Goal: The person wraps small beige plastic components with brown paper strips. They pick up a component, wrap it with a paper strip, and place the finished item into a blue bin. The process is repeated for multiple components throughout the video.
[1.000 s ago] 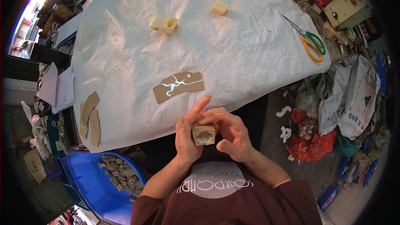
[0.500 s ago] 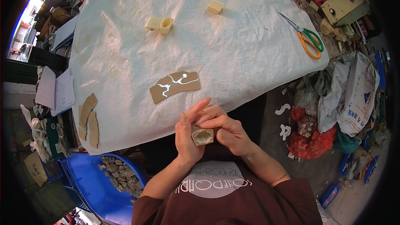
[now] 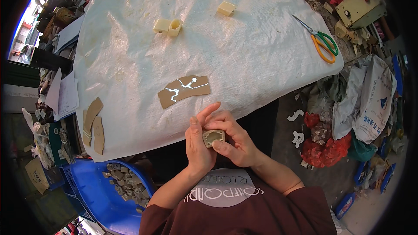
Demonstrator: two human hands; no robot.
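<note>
Both hands are closed around a small greyish-beige hollow block (image 3: 208, 142), just in front of the table's near edge. Its open cavity faces up, with a pale rim. My left hand (image 3: 199, 150) grips its left side, the thumb along that edge and the index finger pointing up past it. Fingers of my right hand (image 3: 240, 144) curl over its far side, and the right thumb presses on its near right corner. Beyond the hands lies a brown cardboard piece (image 3: 199, 89) with white glue-like streaks. Farther off are two touching cream blocks (image 3: 161, 26) and a single cream block (image 3: 227, 8).
A white woven sheet (image 3: 130, 69) covers the table. Scissors (image 3: 323, 43) with orange and green handles lie at the right edge, cardboard strips (image 3: 98, 135) at the left. A blue basket (image 3: 98, 196) holds many grey blocks below left. Bags (image 3: 370, 104) stand on the floor at right.
The right thumb has moved from beside the block onto its near corner. The block has tilted and shifted slightly up, so its cavity shows more fully.
</note>
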